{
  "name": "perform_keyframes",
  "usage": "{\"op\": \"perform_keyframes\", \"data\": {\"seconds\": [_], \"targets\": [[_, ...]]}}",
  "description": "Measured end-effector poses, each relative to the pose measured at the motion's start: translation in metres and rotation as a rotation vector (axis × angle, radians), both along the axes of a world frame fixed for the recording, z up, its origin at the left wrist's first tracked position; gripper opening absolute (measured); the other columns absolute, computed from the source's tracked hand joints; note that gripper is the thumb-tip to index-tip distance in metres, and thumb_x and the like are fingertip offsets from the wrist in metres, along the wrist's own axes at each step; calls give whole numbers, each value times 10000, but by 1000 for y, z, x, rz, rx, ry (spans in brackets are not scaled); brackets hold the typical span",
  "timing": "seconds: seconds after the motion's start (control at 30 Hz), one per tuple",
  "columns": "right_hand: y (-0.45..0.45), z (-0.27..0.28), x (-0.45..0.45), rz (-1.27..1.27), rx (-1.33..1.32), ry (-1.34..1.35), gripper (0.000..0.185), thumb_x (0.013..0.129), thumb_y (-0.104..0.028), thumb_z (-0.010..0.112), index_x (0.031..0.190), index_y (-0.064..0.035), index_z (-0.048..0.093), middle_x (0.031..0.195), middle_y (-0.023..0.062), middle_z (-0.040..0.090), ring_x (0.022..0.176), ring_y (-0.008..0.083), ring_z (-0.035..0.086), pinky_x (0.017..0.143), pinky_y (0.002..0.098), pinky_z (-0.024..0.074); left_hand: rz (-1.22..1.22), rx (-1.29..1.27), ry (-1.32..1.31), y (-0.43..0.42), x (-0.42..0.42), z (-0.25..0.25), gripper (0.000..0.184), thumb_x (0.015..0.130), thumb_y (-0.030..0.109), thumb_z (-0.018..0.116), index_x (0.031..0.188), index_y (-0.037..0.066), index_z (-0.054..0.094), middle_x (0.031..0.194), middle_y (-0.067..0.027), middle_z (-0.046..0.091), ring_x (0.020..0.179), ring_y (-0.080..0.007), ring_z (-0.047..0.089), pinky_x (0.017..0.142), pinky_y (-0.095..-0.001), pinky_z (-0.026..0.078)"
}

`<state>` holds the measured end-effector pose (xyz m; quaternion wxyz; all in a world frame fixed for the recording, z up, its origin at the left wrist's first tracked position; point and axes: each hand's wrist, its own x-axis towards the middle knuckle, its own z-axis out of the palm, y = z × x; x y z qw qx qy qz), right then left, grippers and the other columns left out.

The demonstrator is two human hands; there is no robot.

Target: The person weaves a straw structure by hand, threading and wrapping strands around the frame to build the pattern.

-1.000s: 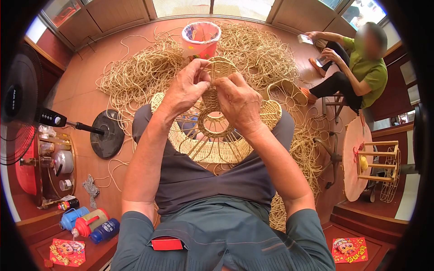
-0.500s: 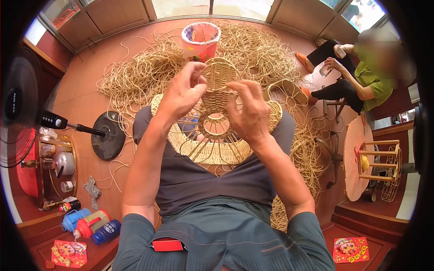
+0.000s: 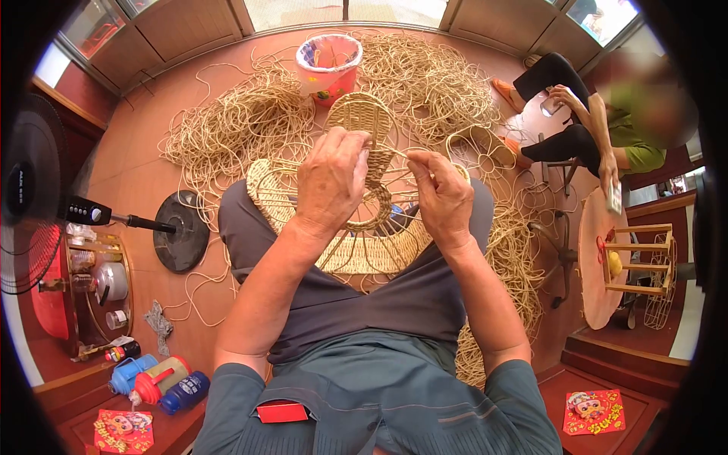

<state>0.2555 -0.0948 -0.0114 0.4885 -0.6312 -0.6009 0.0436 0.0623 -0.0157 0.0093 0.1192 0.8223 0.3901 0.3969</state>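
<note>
A woven straw piece point(image 3: 356, 256) rests across my thighs, with a curved band, open spokes and a small ring in the middle. Its rounded upper panel point(image 3: 356, 112) stands up beyond my hands. My left hand point(image 3: 330, 182) is closed on the edge of this panel, its fingertips partly hidden behind the weave. To its right, my right hand point(image 3: 444, 196) pinches a thin straw cord point(image 3: 396, 152) between thumb and forefinger. The cord runs taut from the weave beside my left hand to that pinch.
Heaps of loose straw cord point(image 3: 239, 125) cover the floor ahead, around a pink bucket point(image 3: 330, 74). A fan point(image 3: 34, 189) stands left, near several bottles point(image 3: 184, 391). At right, a co-worker sits by a round board point(image 3: 595, 265) with a wooden rack point(image 3: 641, 258).
My left hand has moved right and down over the woven panel. My right hand has shifted right, drawing the cord taut. The co-worker's arm has reached down with a small pale object.
</note>
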Motion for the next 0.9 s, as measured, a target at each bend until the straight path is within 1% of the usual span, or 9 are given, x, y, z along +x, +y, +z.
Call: {"op": "perform_keyframes", "data": {"seconds": [0.1,0.23,0.33,0.4,0.5,0.6,0.77,0.87,0.9], "targets": [[-1,8,4,-9,-59,-21,115,1068,-123,778,1176,-108,813,1059,97,808,853,287,788,742,376,603,1,-46,1,1,0,1,139,1040,80,742,1163,64,805,1050,-109,730,985,-326,751,867,-453,602],[0,8,9,-23,-52,-85,98,1084,-160,757,1163,-140,811,1052,77,791,852,310,784,736,410,603,-22,-31,37,4,-3,2,106,1026,74,752,1110,67,816,1008,-106,713,970,-323,743,861,-455,597],[1,9,11,-37,-60,-163,90,1090,-186,747,1151,-162,808,1052,63,779,869,327,787,737,442,603,-44,-38,63,6,-5,6,115,1020,80,760,1124,65,805,997,-110,702,963,-324,735,858,-454,593],[3,12,13,-42,-53,-194,87,1089,-195,745,1146,-172,806,1054,56,774,880,332,789,737,458,603,-25,29,52,1,-1,11,115,1025,93,764,1131,65,796,995,-114,698,961,-331,737,847,-458,593],[6,14,17,-44,-56,-237,113,1069,-145,784,1170,-122,830,1075,68,786,847,274,786,750,384,603,-51,45,-2,-7,11,12,109,1039,122,764,1132,68,784,1004,-120,698,942,-343,741,826,-463,594],[8,18,18,-46,-69,-261,89,1081,-187,744,1139,-172,810,1063,52,773,893,332,788,754,456,606,-59,2,-2,-5,24,3,106,1065,175,756,1097,77,778,1016,-115,719,891,-350,752,794,-468,596],[20,19,30,-33,3,-280,78,1065,-199,764,1105,-156,816,1067,64,767,891,334,785,761,452,608,-17,-51,66,2,33,-1,172,1068,262,750,1019,98,766,940,-100,743,866,-347,760,768,-468,590],[21,23,35,-95,60,-278,80,1026,-183,808,1098,-149,818,1054,76,761,882,341,782,749,458,609,15,-63,8,3,40,-4,194,1044,278,753,959,104,752,891,-108,751,848,-354,759,755,-480,580],[20,27,32,-121,89,-270,85,1018,-174,816,1099,-149,818,1050,79,759,878,344,781,746,458,611,31,-99,-21,3,42,-2,200,1015,271,759,919,97,735,875,-112,758,831,-358,757,744,-497,571]]}}
